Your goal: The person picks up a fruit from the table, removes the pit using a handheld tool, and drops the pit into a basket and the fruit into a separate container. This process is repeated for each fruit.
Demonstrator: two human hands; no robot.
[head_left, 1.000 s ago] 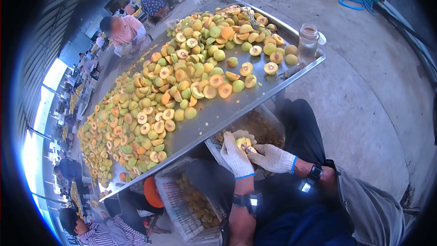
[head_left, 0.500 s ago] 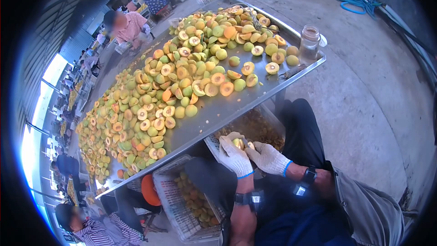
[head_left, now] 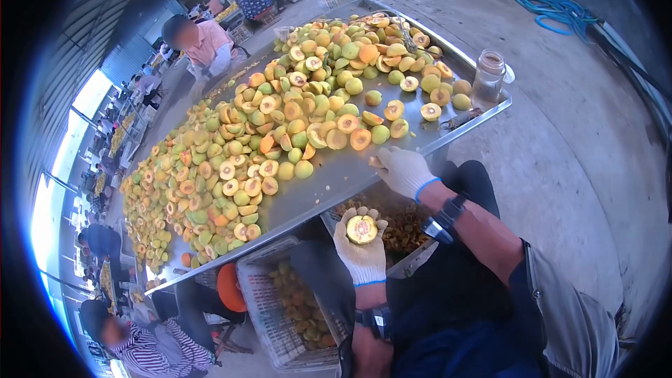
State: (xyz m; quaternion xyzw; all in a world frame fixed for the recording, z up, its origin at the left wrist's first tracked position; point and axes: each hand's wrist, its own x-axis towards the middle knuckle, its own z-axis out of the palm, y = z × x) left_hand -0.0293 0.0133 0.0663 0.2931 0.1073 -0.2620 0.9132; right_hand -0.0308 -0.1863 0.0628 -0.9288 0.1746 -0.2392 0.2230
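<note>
In the palm of my gloved left hand [head_left: 360, 255] rests a stone fruit half [head_left: 362, 229], cut face up, with a reddish-brown centre and a yellow-green rim. The fingers curl around it. My gloved right hand [head_left: 406, 171] is at the near edge of the metal table [head_left: 336, 185], fingers bent together and pointing left; what they hold, if anything, I cannot make out. A large heap of cut yellow, green and orange stone fruit [head_left: 241, 147] covers much of the tabletop beyond both hands.
Below my hands stands a crate [head_left: 413, 263] with brown scraps. To its left, another white crate [head_left: 260, 308] holds fruit. A glass jar [head_left: 488, 77] stands at the table's right corner. Other people sit opposite and at lower left. A blue hose [head_left: 556, 10] lies on the floor.
My hands have come apart. The right has moved up to the table edge, while the left has turned palm up and lowered slightly, showing the cut fruit face.
</note>
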